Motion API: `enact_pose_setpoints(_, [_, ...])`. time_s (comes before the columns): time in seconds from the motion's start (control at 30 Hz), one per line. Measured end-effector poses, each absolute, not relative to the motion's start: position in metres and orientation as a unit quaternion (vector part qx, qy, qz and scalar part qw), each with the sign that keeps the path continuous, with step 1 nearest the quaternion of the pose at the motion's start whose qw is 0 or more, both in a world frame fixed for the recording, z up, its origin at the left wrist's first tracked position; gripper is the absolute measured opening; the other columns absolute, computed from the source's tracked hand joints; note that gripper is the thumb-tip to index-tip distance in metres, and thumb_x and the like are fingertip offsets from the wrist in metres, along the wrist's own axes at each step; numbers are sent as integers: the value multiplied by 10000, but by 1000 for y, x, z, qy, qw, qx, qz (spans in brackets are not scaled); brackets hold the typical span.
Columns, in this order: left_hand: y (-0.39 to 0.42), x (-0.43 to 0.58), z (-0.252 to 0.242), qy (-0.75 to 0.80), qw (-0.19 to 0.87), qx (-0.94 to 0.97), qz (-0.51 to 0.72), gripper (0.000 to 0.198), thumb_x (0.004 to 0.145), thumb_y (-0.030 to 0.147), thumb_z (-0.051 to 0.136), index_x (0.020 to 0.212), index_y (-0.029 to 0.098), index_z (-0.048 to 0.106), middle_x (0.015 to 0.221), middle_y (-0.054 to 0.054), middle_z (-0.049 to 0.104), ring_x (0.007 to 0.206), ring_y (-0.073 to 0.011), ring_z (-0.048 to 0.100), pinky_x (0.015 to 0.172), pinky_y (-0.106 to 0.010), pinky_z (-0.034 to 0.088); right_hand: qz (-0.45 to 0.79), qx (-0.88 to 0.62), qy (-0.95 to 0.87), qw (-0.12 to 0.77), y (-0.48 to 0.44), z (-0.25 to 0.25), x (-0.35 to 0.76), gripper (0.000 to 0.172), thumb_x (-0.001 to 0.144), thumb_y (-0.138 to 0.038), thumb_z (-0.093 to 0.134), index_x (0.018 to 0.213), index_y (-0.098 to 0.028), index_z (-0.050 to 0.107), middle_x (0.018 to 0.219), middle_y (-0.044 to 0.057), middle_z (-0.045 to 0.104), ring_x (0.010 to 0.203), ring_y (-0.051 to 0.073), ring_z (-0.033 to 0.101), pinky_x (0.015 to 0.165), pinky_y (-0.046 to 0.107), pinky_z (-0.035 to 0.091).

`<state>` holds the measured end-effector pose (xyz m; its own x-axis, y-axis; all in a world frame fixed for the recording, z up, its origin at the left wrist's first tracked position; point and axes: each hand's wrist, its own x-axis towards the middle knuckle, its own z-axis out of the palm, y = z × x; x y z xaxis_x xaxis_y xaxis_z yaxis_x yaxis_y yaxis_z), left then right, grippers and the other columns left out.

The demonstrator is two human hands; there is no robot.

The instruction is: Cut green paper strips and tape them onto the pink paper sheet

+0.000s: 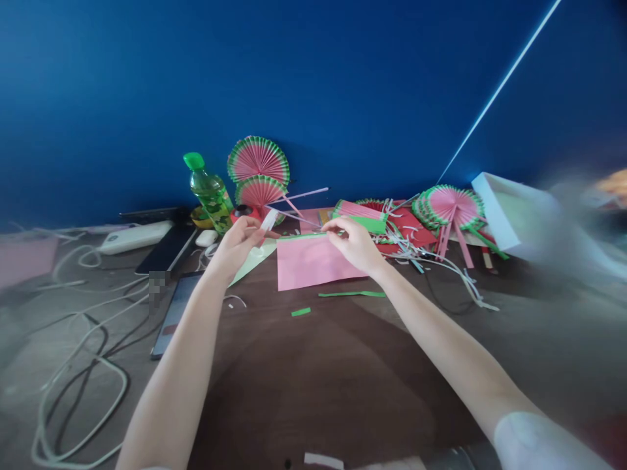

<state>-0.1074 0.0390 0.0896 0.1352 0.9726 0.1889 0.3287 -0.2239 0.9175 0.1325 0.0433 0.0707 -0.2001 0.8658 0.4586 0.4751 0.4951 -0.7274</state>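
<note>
Left hand point(240, 241) pinches a small white strip point(270, 220), raised just left of the pink paper sheet point(313, 262). Right hand point(355, 245) pinches the sheet's far edge, where a green strip point(301, 236) runs. Sheet lies flat mid-table point(318, 378) toward the far edge; watermelon paper fans point(258, 160) and green bottle point(211, 194) are behind.

Deep blue wall point(313, 78) behind a dark brown table point(343, 378), pale diagonal line point(499, 85) upper right
</note>
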Motion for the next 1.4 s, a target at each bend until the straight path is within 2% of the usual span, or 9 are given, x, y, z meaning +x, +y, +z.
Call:
enact_pose_setpoints(0.13, [31,-89,93,486,360,683,409,282,808,407,510,961,169,515,834,-59,694,770,-165,609,662,-265,420,247,-385,-748,481,29,75,117,274,791,-132,465,1021,-224,583,1048,58,567,956,156,558,826,330,472])
enact_pose_setpoints(0.23, [25,-73,94,450,412,681,406,313,821,397,501,1015,152,514,853,-72,684,754,-166,637,685,-277,446,246,-351,-754,498,20,79,109,365,806,-135,469,1149,-246,524,1176,71,525,1103,164,502,954,365,423])
enact_pose_setpoints(0.4, [20,-59,89,395,479,680,390,386,788,317,548,1121,151,444,899,-63,660,758,-157,641,742,-302,473,241,-360,-760,485,17,81,108,355,814,-159,475,1151,-242,549,1218,68,520,1185,192,452,1041,410,343])
enact_pose_setpoints(0.53, [20,-59,87,366,515,683,367,480,745,235,584,1178,164,389,972,-71,646,858,-166,632,834,-333,464,252,-373,-752,482,18,81,111,368,812,-156,477,1159,-255,547,1216,58,518,1183,190,456,1037,407,352])
enact_pose_setpoints(0.7, [19,-58,87,372,524,670,371,462,757,215,567,1181,176,387,1039,-84,636,898,-173,635,871,-342,455,270,-374,-746,480,17,83,112,346,801,-117,475,1109,-237,576,1200,58,528,1182,165,454,1046,373,347])
enact_pose_setpoints(0.9, [15,-53,89,391,531,659,361,394,746,234,578,1113,160,457,1032,-94,654,880,-193,649,849,-351,460,335,-363,-712,498,14,87,112,243,796,-133,488,972,-246,612,1141,42,545,1131,160,490,954,354,430])
enact_pose_setpoints(1.07, [13,-47,89,417,547,632,357,257,738,206,568,972,141,485,968,-107,674,810,-199,665,718,-311,477,335,-369,-704,506,13,91,112,116,779,-173,535,853,-217,613,1012,35,591,1015,166,542,836,326,465])
enact_pose_setpoints(1.23, [12,-43,83,428,567,570,414,319,712,159,603,921,174,363,834,-63,694,705,-183,673,670,-324,483,355,-346,-704,509,16,90,115,116,781,-186,537,871,-204,607,944,26,593,927,153,560,782,302,465])
enact_pose_setpoints(1.4, [11,-43,86,396,619,571,366,252,728,211,610,924,146,464,938,-106,684,772,-201,676,724,-340,492,341,-329,-716,512,16,91,117,152,785,-148,516,876,-217,617,963,17,588,903,134,565,792,292,463])
